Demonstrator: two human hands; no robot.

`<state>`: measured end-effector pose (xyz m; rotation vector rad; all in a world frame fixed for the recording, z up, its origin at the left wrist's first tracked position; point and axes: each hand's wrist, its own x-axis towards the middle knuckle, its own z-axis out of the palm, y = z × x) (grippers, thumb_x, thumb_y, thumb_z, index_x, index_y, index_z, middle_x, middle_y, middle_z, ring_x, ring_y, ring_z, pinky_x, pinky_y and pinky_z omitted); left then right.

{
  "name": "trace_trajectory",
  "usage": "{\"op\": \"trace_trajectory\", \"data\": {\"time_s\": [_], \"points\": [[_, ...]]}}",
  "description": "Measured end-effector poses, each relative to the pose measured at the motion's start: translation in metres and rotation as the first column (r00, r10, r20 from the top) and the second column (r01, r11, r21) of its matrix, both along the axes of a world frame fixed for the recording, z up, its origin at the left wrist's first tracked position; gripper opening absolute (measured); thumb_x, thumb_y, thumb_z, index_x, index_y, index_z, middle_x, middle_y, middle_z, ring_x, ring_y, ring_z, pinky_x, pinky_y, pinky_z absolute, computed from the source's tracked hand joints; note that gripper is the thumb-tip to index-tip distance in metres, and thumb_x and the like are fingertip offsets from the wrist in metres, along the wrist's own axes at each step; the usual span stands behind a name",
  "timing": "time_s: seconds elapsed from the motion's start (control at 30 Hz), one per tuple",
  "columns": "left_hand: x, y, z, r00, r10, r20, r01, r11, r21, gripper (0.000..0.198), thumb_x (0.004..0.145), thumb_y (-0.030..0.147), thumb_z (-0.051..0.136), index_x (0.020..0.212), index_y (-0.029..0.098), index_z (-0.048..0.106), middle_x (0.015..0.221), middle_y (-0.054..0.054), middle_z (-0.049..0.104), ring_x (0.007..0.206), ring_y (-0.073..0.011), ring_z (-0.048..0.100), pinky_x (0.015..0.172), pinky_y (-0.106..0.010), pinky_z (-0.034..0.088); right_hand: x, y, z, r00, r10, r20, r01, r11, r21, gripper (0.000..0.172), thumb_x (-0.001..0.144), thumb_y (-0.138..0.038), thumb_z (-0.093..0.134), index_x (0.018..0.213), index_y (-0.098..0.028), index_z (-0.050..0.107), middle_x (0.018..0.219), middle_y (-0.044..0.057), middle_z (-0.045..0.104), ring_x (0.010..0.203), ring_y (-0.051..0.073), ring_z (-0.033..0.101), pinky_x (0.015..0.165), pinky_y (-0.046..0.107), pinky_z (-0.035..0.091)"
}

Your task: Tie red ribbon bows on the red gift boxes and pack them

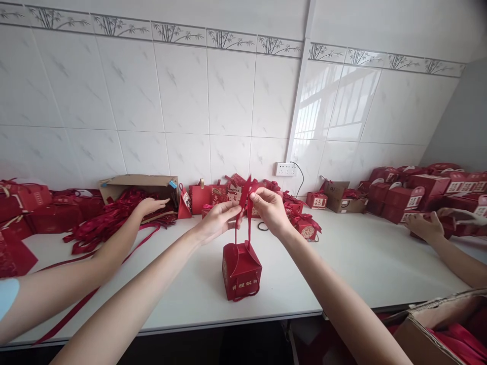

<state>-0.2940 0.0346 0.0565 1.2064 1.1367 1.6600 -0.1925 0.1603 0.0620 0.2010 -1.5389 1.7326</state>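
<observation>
A small red gift box [243,271] with pale lettering and a twisted cord on its front stands on the white table near the front edge. Red ribbon [249,215] rises from its top in two strands. Above the box, my left hand [220,219] pinches one strand of this ribbon between thumb and fingers. My right hand [267,207] grips the other strand close beside it, at about the same height. The ribbon's upper ends stick up between the two hands, and part of it is hidden behind my fingers.
A co-worker's hand [150,207] reaches over heaped red ribbons [108,218] by a cardboard box [139,181] on the left. Other hands [424,225] handle red boxes at right. Finished-looking red boxes [306,226] stand behind mine. An open carton [422,329] sits at lower right.
</observation>
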Motion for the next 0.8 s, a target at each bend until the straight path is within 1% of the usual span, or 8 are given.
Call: {"op": "trace_trajectory", "data": {"time_s": [0.07, 0.2, 0.27, 0.37, 0.57, 0.7, 0.8], "points": [[0.002, -0.002, 0.001, 1.000, 0.025, -0.007, -0.025, 0.999, 0.030, 0.018, 0.077, 0.030, 0.065, 0.073, 0.015, 0.056, 0.073, 0.001, 0.055, 0.058, -0.0071, 0.051, 0.056, -0.023, 0.044, 0.002, 0.000, 0.000, 1.000, 0.007, 0.005, -0.007, 1.000, 0.002, 0.023, 0.062, -0.039, 0.078, 0.069, -0.021, 0.066, 0.070, -0.003, 0.062, 0.065, 0.011, 0.055, 0.069, 0.026, 0.046], [0.007, -0.003, 0.002, 0.997, 0.083, 0.005, -0.084, 0.994, 0.075, 0.016, 0.078, 0.029, 0.064, 0.076, 0.016, 0.055, 0.065, 0.003, 0.053, 0.055, -0.0072, 0.051, 0.053, -0.021, 0.042, 0.005, -0.003, 0.000, 1.000, 0.013, 0.016, -0.013, 1.000, 0.026, 0.023, 0.063, -0.040, 0.077, 0.071, -0.022, 0.066, 0.067, -0.003, 0.061, 0.065, 0.011, 0.055, 0.069, 0.027, 0.046], [0.009, -0.004, 0.003, 0.995, 0.103, 0.012, -0.103, 0.991, 0.082, 0.015, 0.079, 0.030, 0.063, 0.076, 0.016, 0.056, 0.062, 0.003, 0.053, 0.054, -0.0075, 0.051, 0.052, -0.020, 0.041, 0.007, -0.006, 0.000, 1.000, 0.016, 0.024, -0.017, 0.999, 0.050, 0.022, 0.065, -0.039, 0.076, 0.075, -0.022, 0.066, 0.069, -0.003, 0.062, 0.066, 0.012, 0.057, 0.069, 0.027, 0.046], [0.013, -0.005, 0.005, 0.993, 0.115, 0.030, -0.117, 0.989, 0.086, 0.017, 0.078, 0.031, 0.064, 0.075, 0.016, 0.056, 0.064, 0.002, 0.054, 0.053, -0.0078, 0.052, 0.052, -0.021, 0.042, 0.011, -0.011, 0.001, 0.999, 0.028, 0.031, -0.030, 0.997, 0.070, 0.023, 0.065, -0.038, 0.076, 0.078, -0.022, 0.066, 0.073, -0.002, 0.064, 0.066, 0.012, 0.057, 0.066, 0.027, 0.046], [0.014, -0.010, 0.004, 0.993, 0.111, 0.033, -0.114, 0.990, 0.079, 0.018, 0.078, 0.030, 0.063, 0.072, 0.016, 0.056, 0.066, 0.002, 0.056, 0.055, -0.0081, 0.052, 0.055, -0.023, 0.043, 0.017, -0.014, 0.005, 1.000, 0.020, 0.001, -0.020, 0.995, 0.096, 0.018, 0.067, -0.036, 0.076, 0.073, -0.022, 0.065, 0.072, -0.002, 0.063, 0.065, 0.011, 0.057, 0.066, 0.027, 0.046], [0.014, -0.015, 0.003, 0.988, 0.155, -0.002, -0.154, 0.985, 0.078, 0.016, 0.079, 0.030, 0.062, 0.073, 0.016, 0.056, 0.063, 0.001, 0.057, 0.054, -0.0085, 0.052, 0.054, -0.023, 0.041, 0.018, -0.014, 0.006, 1.000, 0.009, 0.013, -0.010, 0.995, 0.099, 0.020, 0.068, -0.038, 0.075, 0.072, -0.022, 0.064, 0.072, -0.001, 0.064, 0.067, 0.012, 0.058, 0.067, 0.028, 0.047], [0.016, -0.017, 0.004, 0.982, 0.189, -0.010, -0.186, 0.976, 0.111, 0.015, 0.078, 0.029, 0.063, 0.074, 0.016, 0.057, 0.063, 0.001, 0.058, 0.055, -0.0089, 0.052, 0.054, -0.023, 0.042, 0.019, -0.016, 0.007, 1.000, -0.002, 0.020, 0.000, 0.994, 0.105, 0.022, 0.067, -0.039, 0.075, 0.072, -0.021, 0.064, 0.072, -0.001, 0.064, 0.066, 0.012, 0.057, 0.065, 0.027, 0.046]]}}
